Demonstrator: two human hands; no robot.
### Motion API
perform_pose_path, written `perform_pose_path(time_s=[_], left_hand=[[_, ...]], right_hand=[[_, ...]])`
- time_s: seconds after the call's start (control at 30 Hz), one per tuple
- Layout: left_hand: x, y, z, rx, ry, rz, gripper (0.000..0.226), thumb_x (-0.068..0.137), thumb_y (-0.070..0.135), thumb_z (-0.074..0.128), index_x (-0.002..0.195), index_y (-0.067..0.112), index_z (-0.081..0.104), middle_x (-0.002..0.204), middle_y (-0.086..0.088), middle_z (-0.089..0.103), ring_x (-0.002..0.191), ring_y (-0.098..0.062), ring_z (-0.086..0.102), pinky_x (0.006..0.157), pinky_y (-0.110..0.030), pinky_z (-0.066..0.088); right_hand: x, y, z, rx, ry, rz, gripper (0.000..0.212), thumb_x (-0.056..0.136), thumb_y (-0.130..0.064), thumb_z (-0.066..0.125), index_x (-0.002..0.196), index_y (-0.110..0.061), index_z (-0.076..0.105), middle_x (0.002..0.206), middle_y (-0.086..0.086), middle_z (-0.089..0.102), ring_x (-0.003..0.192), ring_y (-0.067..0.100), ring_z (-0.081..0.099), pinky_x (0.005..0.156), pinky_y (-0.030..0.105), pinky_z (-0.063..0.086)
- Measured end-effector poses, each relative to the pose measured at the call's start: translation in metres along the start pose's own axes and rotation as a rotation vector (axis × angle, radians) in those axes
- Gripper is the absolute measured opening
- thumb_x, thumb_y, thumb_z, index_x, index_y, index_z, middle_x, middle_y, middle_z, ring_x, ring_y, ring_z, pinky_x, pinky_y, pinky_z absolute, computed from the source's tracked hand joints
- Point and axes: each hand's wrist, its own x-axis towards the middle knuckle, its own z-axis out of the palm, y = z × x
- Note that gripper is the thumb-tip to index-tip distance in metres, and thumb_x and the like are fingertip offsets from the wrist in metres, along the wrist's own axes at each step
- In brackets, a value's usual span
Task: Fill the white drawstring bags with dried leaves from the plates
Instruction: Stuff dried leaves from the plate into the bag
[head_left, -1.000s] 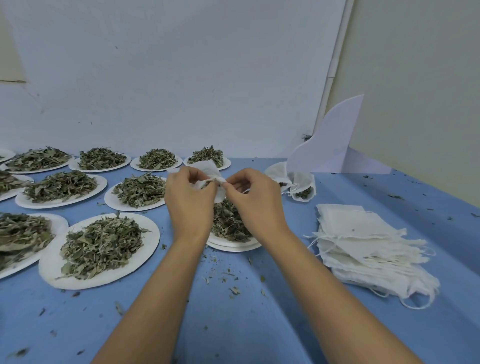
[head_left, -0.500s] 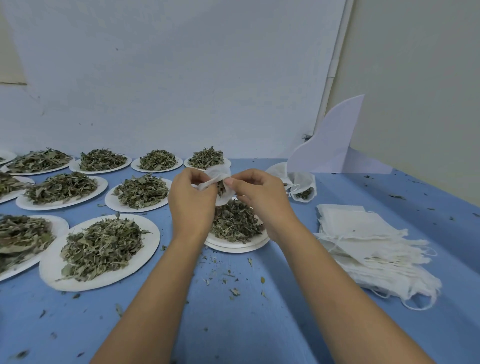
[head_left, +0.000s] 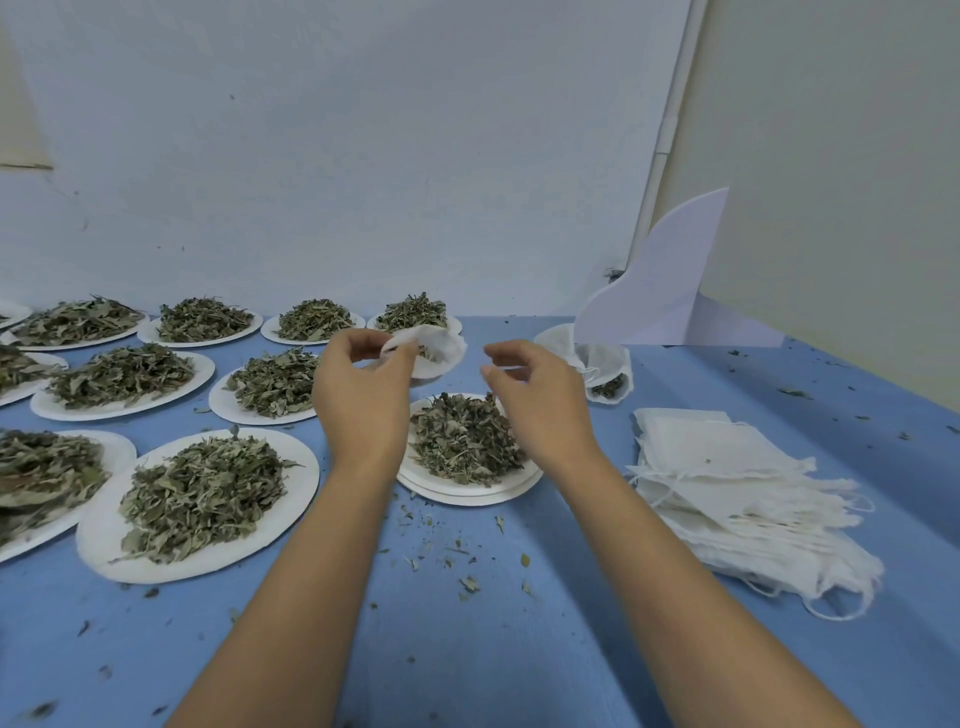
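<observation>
Head camera: left hand is pinching the white drawstring bag above the leaf plate midway along the worktop, probably so spills land back. Right hand is hovering curled, grip unclear.

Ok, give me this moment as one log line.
left hand: pinches white bag | right hand: apart from bag, fingers curled, hold unclear | nearest plate: heaped with leaves | empty bags: stacked on right

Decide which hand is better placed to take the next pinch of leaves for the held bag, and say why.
Right. The left hand pinches the white bag, while the right hand, apparently free, hovers just above the leaves on the nearest plate.
</observation>
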Motion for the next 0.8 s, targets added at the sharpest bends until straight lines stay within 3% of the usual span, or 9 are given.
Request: perform_pose_path(time_s=[0.1, 0.17, 0.23, 0.3, 0.4, 0.5, 0.63, 0.8], left_hand=[[0.001, -0.001, 0.001, -0.065, 0.028, -0.05, 0.007, 0.088, 0.013, 0.064, 0.09, 0.018, 0.06, 0.09, 0.007, 0.062, 0.088, -0.017, 0.066, 0.074, -0.027, 0.057], [0.003, -0.003, 0.001, -0.075, 0.059, -0.047, 0.005, 0.089, 0.013, 0.062, 0.092, 0.016, 0.06, 0.088, 0.007, 0.062, 0.086, -0.015, 0.065, 0.075, -0.027, 0.056], [0.003, -0.004, 0.001, -0.097, 0.07, -0.049, 0.005, 0.089, 0.012, 0.061, 0.089, 0.017, 0.06, 0.086, 0.007, 0.061, 0.081, -0.012, 0.064, 0.067, -0.02, 0.055], [0.004, -0.005, 0.002, -0.116, 0.079, -0.059, 0.012, 0.089, 0.01, 0.061, 0.083, 0.02, 0.058, 0.085, 0.007, 0.06, 0.078, -0.011, 0.064, 0.06, -0.013, 0.052], [0.004, -0.007, 0.002, -0.127, 0.08, -0.075, 0.019, 0.089, 0.009, 0.061, 0.08, 0.024, 0.056, 0.085, 0.007, 0.06, 0.085, -0.018, 0.065, 0.065, -0.018, 0.054], [0.004, -0.007, 0.001, -0.126, 0.089, -0.07, 0.019, 0.089, 0.009, 0.061, 0.08, 0.024, 0.056, 0.085, 0.008, 0.059, 0.085, -0.017, 0.065, 0.064, -0.017, 0.053], [0.004, -0.005, 0.002, -0.198, 0.08, -0.08, 0.012, 0.09, 0.01, 0.061, 0.084, 0.021, 0.058, 0.09, 0.006, 0.06, 0.089, -0.015, 0.066, 0.076, -0.026, 0.057], [0.009, 0.004, 0.001, -0.337, 0.132, -0.033, 0.013, 0.091, 0.011, 0.062, 0.084, 0.02, 0.056, 0.09, 0.008, 0.058, 0.09, -0.01, 0.063, 0.069, -0.015, 0.053]], right_hand=[[-0.004, 0.012, 0.007, -0.376, -0.236, -0.029, 0.06, 0.09, -0.05, 0.055, 0.144, -0.029, 0.038, 0.153, 0.004, 0.031, 0.141, 0.022, 0.026, 0.111, 0.038, 0.026], [-0.008, 0.014, 0.015, -0.396, -0.363, 0.02, 0.069, 0.087, -0.061, 0.051, 0.147, -0.037, 0.029, 0.159, 0.005, 0.014, 0.146, 0.024, 0.01, 0.114, 0.044, 0.02], [-0.012, 0.017, 0.021, -0.457, -0.401, 0.018, 0.069, 0.086, -0.064, 0.049, 0.147, -0.039, 0.028, 0.16, 0.005, 0.011, 0.146, 0.026, 0.009, 0.114, 0.046, 0.022], [-0.014, 0.017, 0.023, -0.507, -0.385, -0.008, 0.065, 0.088, -0.06, 0.052, 0.146, -0.037, 0.032, 0.158, 0.006, 0.017, 0.144, 0.027, 0.019, 0.111, 0.043, 0.027], [-0.013, 0.017, 0.023, -0.503, -0.352, -0.027, 0.053, 0.091, -0.039, 0.059, 0.14, -0.024, 0.046, 0.15, 0.01, 0.037, 0.133, 0.026, 0.04, 0.104, 0.035, 0.035], [-0.012, 0.015, 0.022, -0.543, -0.295, -0.075, 0.033, 0.091, -0.022, 0.06, 0.122, -0.011, 0.062, 0.12, 0.011, 0.062, 0.111, 0.028, 0.056, 0.092, 0.039, 0.045], [-0.013, 0.016, 0.021, -0.486, -0.204, -0.079, 0.022, 0.09, -0.011, 0.058, 0.109, -0.006, 0.069, 0.106, 0.013, 0.068, 0.1, 0.029, 0.061, 0.087, 0.042, 0.048], [-0.013, 0.016, 0.018, -0.314, -0.047, -0.087, 0.018, 0.09, -0.008, 0.057, 0.098, -0.005, 0.073, 0.094, 0.01, 0.073, 0.089, 0.022, 0.065, 0.084, 0.032, 0.048]])
